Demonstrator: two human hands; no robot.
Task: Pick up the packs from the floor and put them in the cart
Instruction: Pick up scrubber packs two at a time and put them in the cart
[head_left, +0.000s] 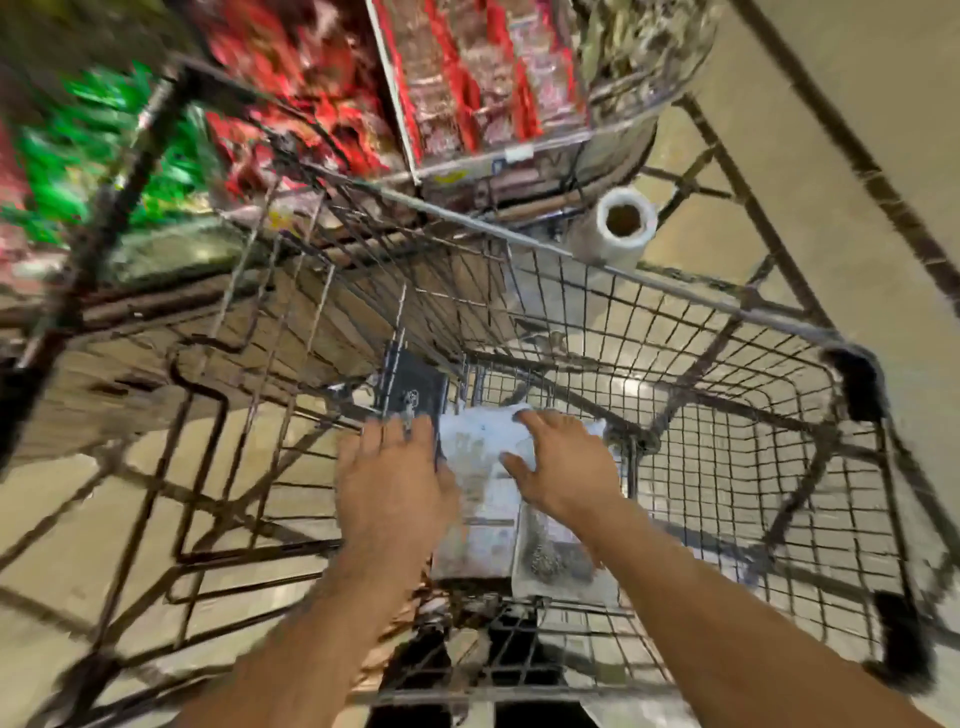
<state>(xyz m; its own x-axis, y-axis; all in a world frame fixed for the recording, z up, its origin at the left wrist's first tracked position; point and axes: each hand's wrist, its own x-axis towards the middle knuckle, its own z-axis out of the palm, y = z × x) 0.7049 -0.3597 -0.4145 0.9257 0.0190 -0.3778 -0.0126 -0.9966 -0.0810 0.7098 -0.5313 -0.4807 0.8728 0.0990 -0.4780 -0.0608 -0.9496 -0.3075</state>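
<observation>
I look down into a wire cart, and the whole view is motion-blurred. A white pack lies on the cart's bottom, beside a clear pack with dark contents. A dark pack stands against the cart's left wall. My left hand rests with straight fingers on the dark pack's lower end and the white pack's left edge. My right hand grips the white pack's upper right corner, with its fingers curled over the top edge and its thumb on the face.
A roll of clear film stands on the floor past the cart's far rim. Shelves of red packs and green packs rise behind it. Beige tiled floor lies to the right.
</observation>
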